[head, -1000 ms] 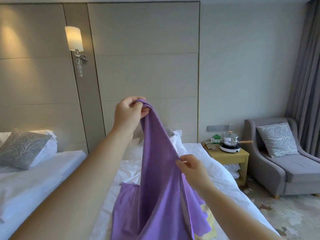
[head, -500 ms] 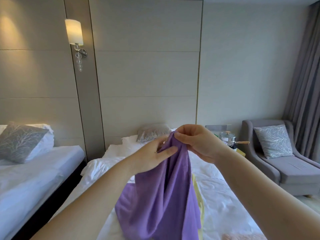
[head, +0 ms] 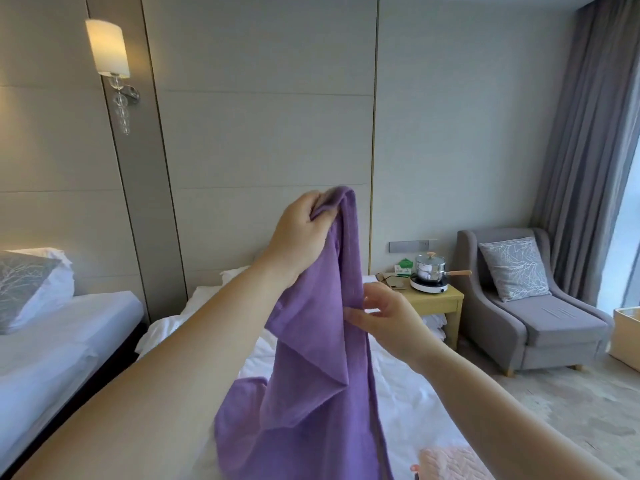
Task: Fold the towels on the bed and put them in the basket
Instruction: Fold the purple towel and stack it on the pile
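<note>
Head view, looking down your two bare forearms toward the padded beige headboard wall [head: 263, 133]. Your left hand [head: 301, 233] is raised high, fingers closed over the top corner of a purple terry towel [head: 311, 375], which hangs from that fist in long folds. Your right hand [head: 384, 317] sits lower, on the towel's right edge; thumb and fingertips pinch the hem there, the other fingers loosely curled. The towel's lower part drapes down onto the white-sheeted bed [head: 408, 393] under your arms, bunched at the bottom left. A pale pink textured towel [head: 450, 462] lies on the same bed at the bottom of frame, just right of the purple one, partly cut off. No basket can be made out with certainty; a light wooden box edge [head: 627, 337] shows at far right on the patterned carpet, identity unclear. A second white bed [head: 69, 334] with a grey patterned pillow [head: 24, 282] stands to your left. Right of your bed, a yellow wooden nightstand [head: 433, 303] carries a steel lidded pot [head: 431, 268] on a small white hotplate. Beyond it: a grey upholstered armchair [head: 554, 327] with a matching cushion, grey curtains [head: 588, 150] behind. A lit wall lamp [head: 108, 48] hangs upper left.
</note>
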`<state>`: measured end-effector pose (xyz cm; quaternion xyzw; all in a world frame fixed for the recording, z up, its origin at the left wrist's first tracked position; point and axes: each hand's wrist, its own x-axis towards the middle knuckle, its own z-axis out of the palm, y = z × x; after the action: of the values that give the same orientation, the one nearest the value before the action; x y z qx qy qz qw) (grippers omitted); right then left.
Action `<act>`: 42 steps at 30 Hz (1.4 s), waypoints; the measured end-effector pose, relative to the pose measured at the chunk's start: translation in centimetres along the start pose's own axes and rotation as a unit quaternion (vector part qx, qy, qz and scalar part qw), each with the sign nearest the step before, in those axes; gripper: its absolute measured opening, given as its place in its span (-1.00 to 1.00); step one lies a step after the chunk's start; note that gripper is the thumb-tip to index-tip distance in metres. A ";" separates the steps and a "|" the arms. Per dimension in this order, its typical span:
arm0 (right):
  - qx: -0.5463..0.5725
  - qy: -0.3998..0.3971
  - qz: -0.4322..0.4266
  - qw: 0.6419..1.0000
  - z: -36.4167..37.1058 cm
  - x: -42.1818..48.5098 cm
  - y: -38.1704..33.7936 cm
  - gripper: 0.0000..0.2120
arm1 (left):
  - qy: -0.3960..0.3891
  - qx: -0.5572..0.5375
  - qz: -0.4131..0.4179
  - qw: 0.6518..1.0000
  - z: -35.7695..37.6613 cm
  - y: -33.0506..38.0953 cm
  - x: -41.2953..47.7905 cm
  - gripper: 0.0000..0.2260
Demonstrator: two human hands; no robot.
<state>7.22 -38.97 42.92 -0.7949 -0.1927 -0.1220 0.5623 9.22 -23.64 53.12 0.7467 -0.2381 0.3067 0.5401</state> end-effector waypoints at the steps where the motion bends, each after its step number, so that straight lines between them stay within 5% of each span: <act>1: -0.016 0.004 0.001 1.000 0.2 0.0 0.3 -0.89 | 0.017 -0.008 0.005 1.000 -0.4 0.6 0.6 -0.87; 8: -0.029 -0.025 0.027 0.999 -0.1 0.7 1.1 -0.87 | 0.126 -0.020 0.010 0.992 -5.6 2.7 3.8 -0.91; 13: 0.115 0.052 0.049 0.991 -1.6 2.6 -0.3 -0.81 | 0.115 0.103 -0.107 0.982 -8.9 -1.7 1.8 -0.92; 16: 0.088 -0.007 0.056 0.994 -1.2 3.4 -1.3 -0.79 | -0.012 0.173 -0.195 0.965 -8.4 -5.0 -1.3 -0.72; 20: 0.055 -0.118 0.055 0.990 0.2 3.1 -2.7 -0.77 | -0.252 -0.012 -0.198 0.947 -4.0 -5.5 -5.7 -0.69; 22: 0.045 -0.155 0.057 0.985 0.2 2.8 -2.9 -0.82 | -0.295 -0.076 -0.190 0.933 -2.5 -5.7 -7.2 -0.69; 33: 0.046 -0.235 0.060 0.969 -1.4 1.3 0.3 -0.60 | -0.166 -0.010 -0.087 0.982 -1.4 -5.6 -6.2 -0.80; 42: -0.236 -0.302 0.118 0.916 -3.4 0.7 2.4 -0.66 | -0.057 -0.069 -0.071 0.993 -7.6 -6.6 -3.6 -0.86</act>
<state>8.96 -42.78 42.29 -0.9205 -0.2237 0.1488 0.2838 9.70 -14.35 47.90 0.7391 -0.2356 0.2071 0.5960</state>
